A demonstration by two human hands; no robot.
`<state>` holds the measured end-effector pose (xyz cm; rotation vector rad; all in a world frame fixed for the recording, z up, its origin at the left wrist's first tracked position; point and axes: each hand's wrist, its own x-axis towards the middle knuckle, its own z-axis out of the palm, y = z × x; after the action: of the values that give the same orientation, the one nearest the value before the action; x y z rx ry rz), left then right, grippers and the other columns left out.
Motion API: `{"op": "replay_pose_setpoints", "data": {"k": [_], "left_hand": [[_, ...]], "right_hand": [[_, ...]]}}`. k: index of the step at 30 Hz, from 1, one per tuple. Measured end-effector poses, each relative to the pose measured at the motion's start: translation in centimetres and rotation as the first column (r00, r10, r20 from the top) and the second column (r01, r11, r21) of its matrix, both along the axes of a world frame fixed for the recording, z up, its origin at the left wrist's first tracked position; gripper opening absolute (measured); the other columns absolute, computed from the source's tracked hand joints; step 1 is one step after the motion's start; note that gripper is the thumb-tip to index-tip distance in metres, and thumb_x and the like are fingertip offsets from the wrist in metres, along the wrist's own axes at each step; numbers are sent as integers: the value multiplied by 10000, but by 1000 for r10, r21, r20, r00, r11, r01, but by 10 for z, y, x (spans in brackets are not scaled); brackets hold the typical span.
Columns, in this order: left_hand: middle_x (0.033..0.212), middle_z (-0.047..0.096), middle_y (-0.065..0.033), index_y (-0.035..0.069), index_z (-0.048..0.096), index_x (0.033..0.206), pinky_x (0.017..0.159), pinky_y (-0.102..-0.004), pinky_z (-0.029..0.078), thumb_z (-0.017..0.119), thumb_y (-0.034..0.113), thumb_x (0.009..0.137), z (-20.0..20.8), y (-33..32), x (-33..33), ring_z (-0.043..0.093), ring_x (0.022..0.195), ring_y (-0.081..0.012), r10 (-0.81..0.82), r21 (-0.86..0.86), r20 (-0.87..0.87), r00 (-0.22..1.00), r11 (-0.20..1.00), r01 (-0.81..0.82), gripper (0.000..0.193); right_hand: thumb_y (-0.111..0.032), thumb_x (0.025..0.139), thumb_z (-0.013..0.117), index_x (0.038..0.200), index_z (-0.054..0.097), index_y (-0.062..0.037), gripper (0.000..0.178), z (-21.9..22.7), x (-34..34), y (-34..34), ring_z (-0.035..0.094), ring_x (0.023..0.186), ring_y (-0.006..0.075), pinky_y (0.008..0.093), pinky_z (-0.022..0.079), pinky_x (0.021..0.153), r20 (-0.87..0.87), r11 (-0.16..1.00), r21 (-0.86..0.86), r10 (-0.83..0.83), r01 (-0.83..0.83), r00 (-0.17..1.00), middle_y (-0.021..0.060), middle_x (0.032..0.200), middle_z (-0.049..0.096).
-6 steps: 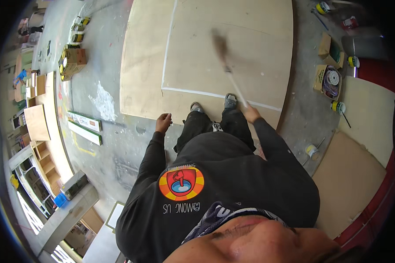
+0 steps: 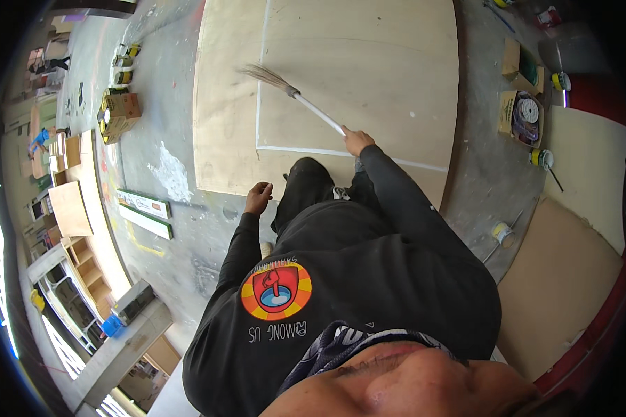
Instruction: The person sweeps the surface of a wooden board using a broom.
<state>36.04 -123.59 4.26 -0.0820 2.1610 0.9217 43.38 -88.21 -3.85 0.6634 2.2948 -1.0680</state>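
My right hand is wrapped round the end of a white-handled stick broom. Its thin brown bristles fan out to the far left, over the large tan board on the floor. Whether they touch the board I cannot tell. White lines run along and across the board, and the bristle tips reach past the lengthwise one. Beside my left thigh hangs my left hand, its fingers loosely curled and a little apart, with nothing visible in them. It is close to the board's near left edge.
On the left floor stand a carton, several cans and two long flat pieces. Wooden shelving lies farther left. To the right are open cartons, paint cans and a brown sheet.
The broom has swung from pointing away from me to pointing far left, its bristles crossing the white line. My right hand has moved left and farther forward. One knee has come up.
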Motion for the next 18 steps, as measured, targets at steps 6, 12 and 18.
{"op": "replay_pose_setpoints", "data": {"k": [6,12,18], "left_hand": [[721,566,-52,17,553,941,485,-237,408,558,325,792,-10,-27,-6,555,592,-128,65,-111,87,994,992,-55,342],[752,589,-94,3,552,959,454,-244,418,560,355,787,-36,-47,-27,580,587,-150,187,-184,274,944,973,-139,392],[736,570,-75,20,545,967,445,-242,407,560,309,794,-60,-19,-104,556,572,-136,165,-164,330,930,980,-116,338]], "right_hand": [[-271,822,409,1198,411,-192,384,-63,36,62,549,881,346,439,434,766,15,933,15,-361,361,932,196,951,567],[-209,860,352,1251,347,-250,393,-92,174,172,578,639,276,388,472,515,119,699,289,-704,654,700,145,851,585],[-220,871,333,1289,301,-220,419,-38,138,202,542,533,243,327,412,351,76,257,259,-966,931,246,108,793,574]]}}
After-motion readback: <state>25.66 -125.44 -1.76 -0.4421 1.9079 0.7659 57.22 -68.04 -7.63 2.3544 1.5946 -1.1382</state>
